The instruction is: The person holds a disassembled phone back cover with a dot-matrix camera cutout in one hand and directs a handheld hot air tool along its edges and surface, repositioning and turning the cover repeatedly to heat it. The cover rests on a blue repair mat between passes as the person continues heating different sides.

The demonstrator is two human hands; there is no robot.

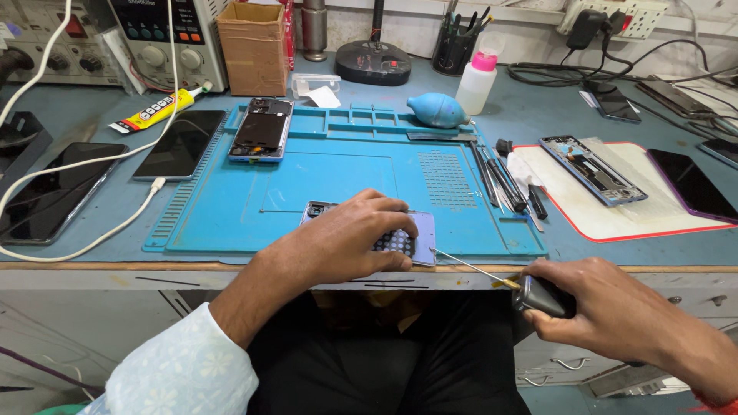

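Surface: blue-grey tabletop (538, 115) w/ blue repair mat (254, 211) in centre; bench power supply (165, 38) and cardboard box (252, 46) at rear left.
Left hand (346, 238): palm down, fingers curled, pressing on lilac phone back cover (419, 234) at near edge of mat.
Cover: flat on mat, camera cut-out (315, 209) at its left end; middle hidden under hand.
Right hand (607, 303): closed round a black tool handle (542, 296), off front edge of tabletop.
Tool: thin metal shaft (465, 265) runs from handle up-left; tip at cover's right edge. Contact: cannot tell.
Mat rear: opened phone (261, 129), internals up, at top-left corner; blue rubber air blower (437, 110) at top right.
Mat right edge: row of dark tweezers/drivers (503, 184).
Right of mat: white pad w/ red border (615, 219) carrying a bare phone frame (588, 169); dark phone (692, 184) beside it.
Left of mat: two dark phones (178, 144) (54, 188), white cable (115, 157) across them, yellow glue tube (157, 110).
Rear: white bottle w/ pink cap (477, 81), pot of tools (453, 46).
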